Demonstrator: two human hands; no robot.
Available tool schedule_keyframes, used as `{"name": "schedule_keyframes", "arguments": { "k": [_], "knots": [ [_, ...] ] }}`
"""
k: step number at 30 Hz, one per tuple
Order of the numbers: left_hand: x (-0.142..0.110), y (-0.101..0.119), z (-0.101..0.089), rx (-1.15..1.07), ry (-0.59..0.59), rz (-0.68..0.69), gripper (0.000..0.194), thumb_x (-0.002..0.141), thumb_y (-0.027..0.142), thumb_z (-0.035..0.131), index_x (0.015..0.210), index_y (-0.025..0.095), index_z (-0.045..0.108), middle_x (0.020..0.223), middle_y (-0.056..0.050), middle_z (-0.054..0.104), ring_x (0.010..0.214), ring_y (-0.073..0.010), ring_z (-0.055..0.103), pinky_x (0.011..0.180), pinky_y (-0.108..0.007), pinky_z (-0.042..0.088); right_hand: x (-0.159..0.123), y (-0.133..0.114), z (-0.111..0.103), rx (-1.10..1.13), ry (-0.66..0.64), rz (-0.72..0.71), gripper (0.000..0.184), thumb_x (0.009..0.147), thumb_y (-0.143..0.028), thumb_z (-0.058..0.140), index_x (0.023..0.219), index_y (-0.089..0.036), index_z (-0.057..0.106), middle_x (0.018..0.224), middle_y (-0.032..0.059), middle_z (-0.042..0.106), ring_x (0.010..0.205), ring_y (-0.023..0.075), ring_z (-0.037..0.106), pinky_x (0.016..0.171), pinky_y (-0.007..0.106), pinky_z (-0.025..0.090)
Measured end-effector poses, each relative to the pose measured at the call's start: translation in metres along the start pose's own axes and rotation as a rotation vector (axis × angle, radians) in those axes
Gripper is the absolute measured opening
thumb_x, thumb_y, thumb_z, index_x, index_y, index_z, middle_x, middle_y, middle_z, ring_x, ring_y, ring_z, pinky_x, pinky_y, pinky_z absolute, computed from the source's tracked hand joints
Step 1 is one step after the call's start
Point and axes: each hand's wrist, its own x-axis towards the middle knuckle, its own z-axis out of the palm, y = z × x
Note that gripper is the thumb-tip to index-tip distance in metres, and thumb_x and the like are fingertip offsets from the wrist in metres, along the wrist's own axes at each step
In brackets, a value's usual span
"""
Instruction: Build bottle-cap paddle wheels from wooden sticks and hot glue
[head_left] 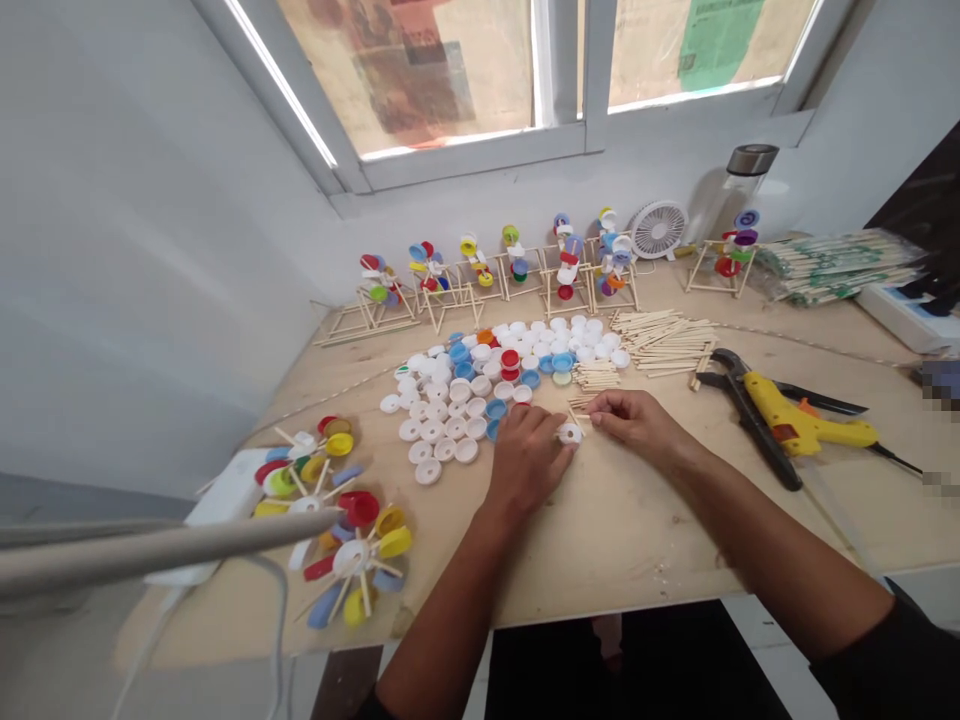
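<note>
The left hand [527,462] and right hand [634,420] are clenched, pinching a white bottle cap [569,433] between them near the centre of the tabletop [637,540]. The fingers may hide any stick seated in it. Assembled cap-and-stick pinwheel stands [564,262] line the rear edge; loose caps [455,430] and wooden sticks [664,342] remain unassembled.

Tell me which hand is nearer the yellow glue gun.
Right. The right hand sits left of the glue gun, with a gap between them; the left hand lies farther left, past the right hand.
</note>
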Motion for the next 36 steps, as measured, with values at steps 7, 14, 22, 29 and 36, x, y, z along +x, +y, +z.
{"name": "schedule_keyframes", "arguments": {
  "k": [7,14,22,29,36],
  "knots": [
    [-0.0007,0.0008,0.0031,0.049,-0.043,-0.006,0.025,0.073,0.027,0.066,0.097,0.020,0.065,0.091,-0.009,0.062,0.090,-0.0260,0.053,0.080,-0.042,0.040,-0.0019,0.0031,-0.0016,-0.167,-0.038,-0.024,0.018,0.073,-0.032,0.056,0.078,-0.016,0.064,0.064,-0.0023,0.055,0.059,0.0106,0.045,0.056,0.024,0.032],
    [-0.0007,0.0007,0.0071,0.052,-0.055,-0.022,0.024,0.075,0.027,0.065,0.098,0.020,0.064,0.091,-0.008,0.062,0.087,-0.0243,0.053,0.081,-0.041,0.039,-0.0014,0.0067,-0.0014,-0.293,-0.027,-0.065,0.014,0.075,-0.027,0.055,0.079,-0.018,0.065,0.067,-0.0002,0.059,0.061,0.0123,0.047,0.057,0.025,0.035],
    [-0.0005,0.0006,0.0081,0.037,-0.054,-0.027,0.021,0.077,0.026,0.062,0.097,0.019,0.064,0.091,-0.008,0.061,0.086,-0.0239,0.053,0.077,-0.038,0.040,-0.0014,0.0061,-0.0020,-0.388,-0.023,-0.082,0.013,0.076,-0.024,0.052,0.078,-0.018,0.064,0.067,-0.0003,0.058,0.061,0.0120,0.047,0.057,0.024,0.034],
    [-0.0002,0.0015,0.0068,0.036,-0.068,-0.036,0.020,0.077,0.025,0.063,0.096,0.018,0.065,0.091,-0.008,0.061,0.086,-0.0238,0.053,0.079,-0.038,0.040,-0.0029,0.0030,-0.0010,-0.423,-0.021,-0.078,0.012,0.076,-0.023,0.053,0.078,-0.018,0.064,0.066,0.0000,0.057,0.060,0.0118,0.047,0.056,0.023,0.033],
    [0.0001,0.0013,0.0071,0.040,-0.092,-0.052,0.019,0.078,0.026,0.062,0.096,0.019,0.065,0.092,-0.007,0.061,0.088,-0.0233,0.053,0.079,-0.037,0.040,-0.0023,0.0032,-0.0010,-0.469,-0.007,-0.081,0.012,0.076,-0.020,0.053,0.078,-0.017,0.065,0.065,-0.0009,0.058,0.059,0.0105,0.047,0.056,0.021,0.033]
  ]
}}
